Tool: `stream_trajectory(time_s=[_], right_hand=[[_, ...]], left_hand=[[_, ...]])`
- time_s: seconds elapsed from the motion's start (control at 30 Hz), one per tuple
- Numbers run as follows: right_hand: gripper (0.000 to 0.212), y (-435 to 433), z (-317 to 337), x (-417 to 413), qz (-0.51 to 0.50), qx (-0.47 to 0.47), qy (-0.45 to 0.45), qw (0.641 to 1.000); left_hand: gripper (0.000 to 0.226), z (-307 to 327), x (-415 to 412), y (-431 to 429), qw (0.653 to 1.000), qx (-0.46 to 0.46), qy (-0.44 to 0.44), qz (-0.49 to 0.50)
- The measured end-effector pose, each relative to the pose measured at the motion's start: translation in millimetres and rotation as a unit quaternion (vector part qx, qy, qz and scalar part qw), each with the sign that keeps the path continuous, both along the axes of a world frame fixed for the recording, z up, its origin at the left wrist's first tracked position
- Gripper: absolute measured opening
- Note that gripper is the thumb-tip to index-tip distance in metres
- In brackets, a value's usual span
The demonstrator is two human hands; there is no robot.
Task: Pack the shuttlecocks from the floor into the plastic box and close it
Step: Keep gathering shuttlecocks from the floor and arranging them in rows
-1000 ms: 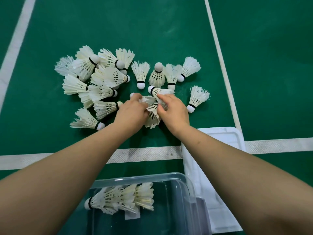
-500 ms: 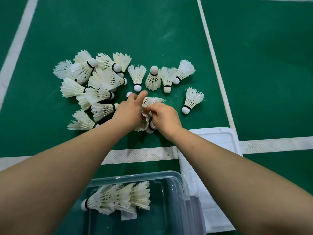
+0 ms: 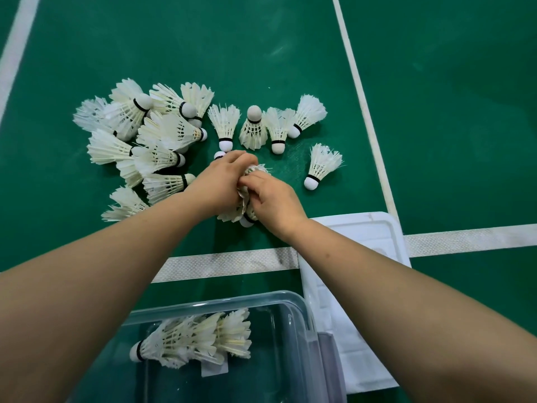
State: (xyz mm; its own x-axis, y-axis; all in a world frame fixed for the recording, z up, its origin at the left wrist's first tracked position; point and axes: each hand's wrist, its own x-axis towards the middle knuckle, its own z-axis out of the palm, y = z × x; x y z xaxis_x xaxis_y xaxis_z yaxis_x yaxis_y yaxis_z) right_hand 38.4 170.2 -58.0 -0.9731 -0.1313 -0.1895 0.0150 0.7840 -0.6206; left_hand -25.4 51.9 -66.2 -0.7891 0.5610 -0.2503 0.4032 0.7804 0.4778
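Several white feather shuttlecocks point(image 3: 157, 141) lie scattered on the green court floor. My left hand point(image 3: 216, 184) and my right hand point(image 3: 273, 199) meet at the middle of the pile and both grip a small stack of nested shuttlecocks point(image 3: 247, 199), mostly hidden between the hands. A clear plastic box point(image 3: 290, 330) stands open at the bottom, with a nested row of shuttlecocks point(image 3: 197, 338) lying inside. Its white lid point(image 3: 363, 237) lies flat on the floor to the right, under my right forearm.
White court lines point(image 3: 226, 264) cross the floor between the pile and the box, and another line point(image 3: 363, 106) runs up the right side. A single shuttlecock point(image 3: 321, 165) lies apart, right of my hands. A row of several shuttlecocks point(image 3: 255, 129) sits just beyond them.
My hands have drawn closer together around the stacked shuttlecocks, and my left fingers have curled over the top of the stack. The loose pile has not moved.
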Motion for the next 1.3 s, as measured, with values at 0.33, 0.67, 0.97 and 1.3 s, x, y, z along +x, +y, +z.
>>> stream_trajectory(time_s=[0.33, 0.67, 0.97, 1.3], right_hand=[[0.022, -3, 1, 10, -0.114, -0.039, 0.051, 0.991], [0.022, -6, 20, 20, -0.119, -0.029, 0.023, 0.992], [0.021, -10, 61, 33, -0.151, -0.051, 0.060, 0.985], [0.014, -48, 135, 73, -0.135, -0.105, 0.155, 0.973]], left_hand=[[0.036, 6, 12, -13, 0.995, 0.031, 0.042, 0.090], [0.017, 25, 33, -28, 0.985, 0.015, 0.067, 0.159], [0.012, 86, 61, -44, 0.972, 0.080, 0.114, 0.191], [0.011, 163, 121, -72, 0.955, 0.100, 0.180, 0.213]])
